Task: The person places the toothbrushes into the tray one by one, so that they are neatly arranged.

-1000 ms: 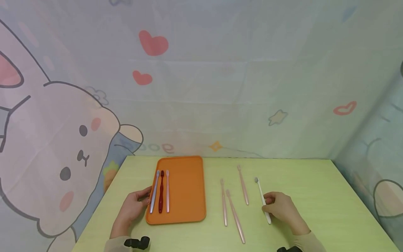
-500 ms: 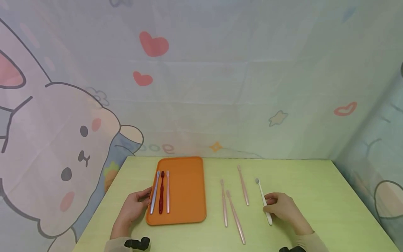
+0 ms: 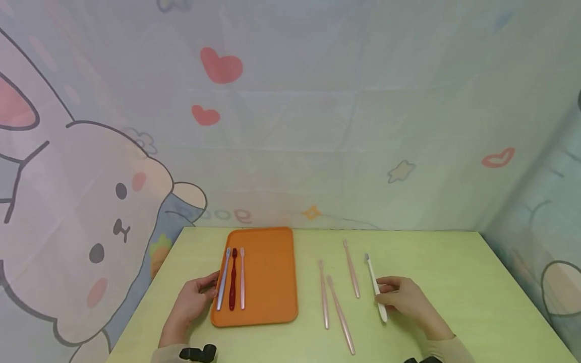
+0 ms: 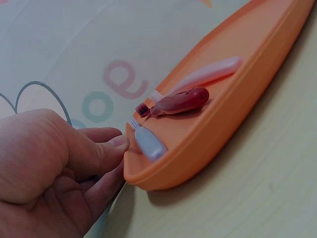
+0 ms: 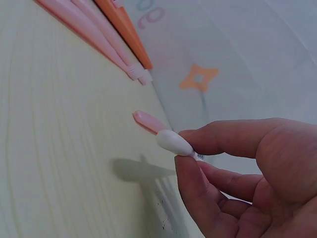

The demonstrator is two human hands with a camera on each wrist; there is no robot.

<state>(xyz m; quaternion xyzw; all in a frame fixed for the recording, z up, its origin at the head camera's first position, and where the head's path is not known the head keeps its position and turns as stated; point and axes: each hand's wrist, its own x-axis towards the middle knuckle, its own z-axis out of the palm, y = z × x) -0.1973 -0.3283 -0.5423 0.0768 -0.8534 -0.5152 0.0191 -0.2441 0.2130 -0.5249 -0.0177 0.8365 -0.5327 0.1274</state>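
My left hand (image 3: pixel 192 302) pinches the left rim of an orange tray (image 3: pixel 270 277), thumb on the edge in the left wrist view. Along the tray's left side lie a light-blue toothbrush (image 3: pixel 223 282), a dark red one and a pink toothbrush (image 3: pixel 242 282), side by side with heads pointing away. On the right, my right hand (image 3: pixel 406 297) holds a white toothbrush (image 3: pixel 372 273) by its handle between thumb and fingers. In the right wrist view its rounded handle end (image 5: pixel 173 143) hangs above the table, with a shadow below. Its grey-bristled head points away from me.
Between the tray and my right hand, three pink toothbrushes lie on the pale green-yellow table (image 3: pixel 476 282): a left one (image 3: pixel 324 302), a nearer slanted one (image 3: pixel 342 320) and a farther one (image 3: pixel 351 269). A printed cloth backdrop (image 3: pixel 290 126) rises behind the table's far edge.
The white toothbrush has shifted slightly left and up in my right hand over the last half second. My left hand stays at the tray's rim.
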